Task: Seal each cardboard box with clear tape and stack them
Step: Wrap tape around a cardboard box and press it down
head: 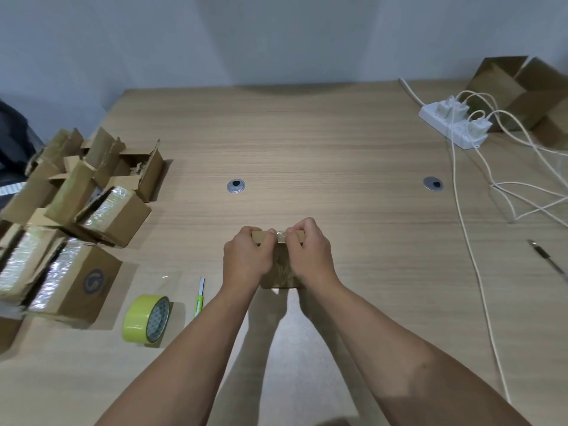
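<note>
Gripping a box (281, 273) mid-table, left hand (246, 259) and right hand (310, 256) curl fingers over its taped far edge.

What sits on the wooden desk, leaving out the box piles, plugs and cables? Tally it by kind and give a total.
Small brown cardboard box, gripped by left hand and right hand: 1
Yellow-green roll of tape: 1
Green and white utility knife: 1
Round silver metal cable grommets: 2
White plastic power strip: 1
Slim dark pen-like tool: 1
Total: 7
</note>
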A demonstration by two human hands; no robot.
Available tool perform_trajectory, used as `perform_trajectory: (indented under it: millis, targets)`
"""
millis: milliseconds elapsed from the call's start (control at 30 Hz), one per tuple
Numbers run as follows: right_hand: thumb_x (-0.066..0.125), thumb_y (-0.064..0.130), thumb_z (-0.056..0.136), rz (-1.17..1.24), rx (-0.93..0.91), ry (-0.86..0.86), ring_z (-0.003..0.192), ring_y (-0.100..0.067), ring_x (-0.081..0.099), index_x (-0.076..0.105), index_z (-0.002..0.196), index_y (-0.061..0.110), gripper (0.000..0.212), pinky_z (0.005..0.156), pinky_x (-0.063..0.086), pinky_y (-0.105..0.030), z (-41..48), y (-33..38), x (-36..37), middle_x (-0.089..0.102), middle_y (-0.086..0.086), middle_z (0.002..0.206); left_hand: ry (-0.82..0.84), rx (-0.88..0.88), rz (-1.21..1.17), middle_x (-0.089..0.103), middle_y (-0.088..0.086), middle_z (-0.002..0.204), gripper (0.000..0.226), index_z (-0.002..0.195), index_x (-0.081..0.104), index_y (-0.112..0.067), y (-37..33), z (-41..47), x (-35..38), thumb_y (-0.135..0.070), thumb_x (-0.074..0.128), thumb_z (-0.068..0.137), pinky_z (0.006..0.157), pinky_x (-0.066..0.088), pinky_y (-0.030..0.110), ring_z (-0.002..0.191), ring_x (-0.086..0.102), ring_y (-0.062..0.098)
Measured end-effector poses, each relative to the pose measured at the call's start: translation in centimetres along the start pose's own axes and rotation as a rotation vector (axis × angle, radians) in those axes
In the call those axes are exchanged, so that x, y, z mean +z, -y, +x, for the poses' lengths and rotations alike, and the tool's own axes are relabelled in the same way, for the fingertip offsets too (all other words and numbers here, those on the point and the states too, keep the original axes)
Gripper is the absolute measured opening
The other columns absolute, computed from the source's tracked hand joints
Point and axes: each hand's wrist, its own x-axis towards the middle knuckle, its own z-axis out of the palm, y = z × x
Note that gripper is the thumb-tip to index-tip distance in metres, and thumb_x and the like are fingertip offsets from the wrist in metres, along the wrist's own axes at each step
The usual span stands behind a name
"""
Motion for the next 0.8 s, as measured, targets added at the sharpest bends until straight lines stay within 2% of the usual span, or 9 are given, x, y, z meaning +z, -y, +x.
perform_trajectory:
  millis: [100, 200, 300, 367, 467, 633, 700, 767, 800]
  targets:
    - [0.045, 0.017, 0.101, -0.019, -0.020, 0.004, 0.092, -0.018, 0.053, 0.053, 0.094, 0.013, 0.012, 0.068, 0.031, -0.025, 0.2, 0.1, 0.0, 0.063, -0.004, 0.101, -0.020, 0.004, -0.015, 0.072, 0.005, 0.102, 0.034, 0.111, 0.070, -0.009, 0.0, -0.1, 0.0, -0.035, 0.054, 0.097, 0.082, 0.044, 0.031, 0.102, 0.060, 0.026]
    - [0.043, 0.016, 0.102, 0.010, 0.026, 0.015, 0.088, -0.018, 0.054, 0.054, 0.090, 0.015, 0.016, 0.066, 0.035, -0.028, 0.5, 0.4, -0.2, 0.061, 0.000, 0.093, -0.006, 0.001, -0.012, 0.071, 0.005, 0.100, 0.035, 0.107, 0.069, -0.009, 0.0, 0.3, 0.2, -0.036, 0.049, 0.099, 0.076, 0.038, 0.030, 0.100, 0.058, 0.026]
    - [0.048, 0.021, 0.101, 0.143, 0.121, 0.022, 0.080, -0.013, 0.052, 0.055, 0.086, 0.016, 0.017, 0.062, 0.039, -0.020, 0.7, 0.7, -0.5, 0.059, 0.005, 0.084, 0.030, -0.020, -0.038, 0.068, 0.006, 0.094, 0.040, 0.098, 0.065, -0.008, 0.0, 0.3, 0.2, -0.044, 0.049, 0.099, 0.075, 0.037, 0.032, 0.097, 0.056, 0.026]
    - [0.054, 0.029, 0.099, 0.128, 0.115, 0.038, 0.077, -0.011, 0.051, 0.055, 0.086, 0.015, 0.019, 0.063, 0.040, -0.023, 0.6, 0.8, -0.5, 0.058, 0.005, 0.082, 0.046, -0.025, -0.040, 0.067, 0.004, 0.091, 0.043, 0.094, 0.064, -0.009, 0.3, 0.0, 0.1, -0.051, 0.054, 0.095, 0.074, 0.043, 0.034, 0.092, 0.059, 0.025]
    - [0.060, 0.032, 0.097, 0.059, 0.052, 0.022, 0.078, -0.011, 0.053, 0.054, 0.088, 0.017, 0.018, 0.065, 0.040, -0.026, 0.3, 0.3, -0.1, 0.060, 0.004, 0.087, 0.058, -0.002, -0.022, 0.068, 0.002, 0.093, 0.039, 0.100, 0.065, -0.011, 0.5, -0.2, -0.1, -0.049, 0.057, 0.095, 0.072, 0.041, 0.031, 0.091, 0.060, 0.023]
    - [0.050, 0.023, 0.102, -0.003, 0.012, -0.002, 0.092, -0.017, 0.054, 0.057, 0.096, 0.012, 0.014, 0.072, 0.034, -0.027, 0.7, 0.3, 0.1, 0.064, -0.002, 0.101, 0.050, 0.019, 0.014, 0.067, 0.006, 0.100, 0.040, 0.110, 0.066, -0.008, 0.2, 0.4, -0.1, -0.042, 0.047, 0.101, 0.075, 0.035, 0.029, 0.098, 0.055, 0.025]
    - [0.045, 0.020, 0.103, -0.023, 0.010, 0.022, 0.092, -0.019, 0.055, 0.057, 0.095, 0.013, 0.016, 0.072, 0.034, -0.028, 0.9, 0.4, -0.1, 0.064, -0.002, 0.098, 0.060, 0.044, 0.048, 0.064, 0.005, 0.088, 0.039, 0.098, 0.065, -0.007, 0.1, 0.6, -0.2, -0.038, 0.041, 0.104, 0.074, 0.033, 0.031, 0.095, 0.053, 0.028]
    - [0.042, 0.018, 0.104, -0.049, 0.003, 0.047, 0.087, -0.020, 0.054, 0.055, 0.091, 0.014, 0.019, 0.069, 0.034, -0.030, 1.1, 0.4, -0.4, 0.062, -0.001, 0.091, 0.065, 0.080, 0.106, 0.057, 0.006, 0.076, 0.041, 0.080, 0.055, -0.007, 0.0, 0.5, -0.5, -0.031, 0.036, 0.107, 0.072, 0.031, 0.035, 0.091, 0.051, 0.035]
    - [0.040, 0.018, 0.104, -0.057, 0.001, 0.057, 0.084, -0.019, 0.053, 0.055, 0.090, 0.014, 0.021, 0.067, 0.033, -0.031, 1.2, 0.5, -0.6, 0.060, 0.000, 0.087, 0.065, 0.106, 0.137, 0.056, 0.010, 0.077, 0.041, 0.077, 0.050, -0.006, -0.1, 0.5, -0.6, -0.028, 0.033, 0.107, 0.072, 0.031, 0.037, 0.092, 0.052, 0.039]
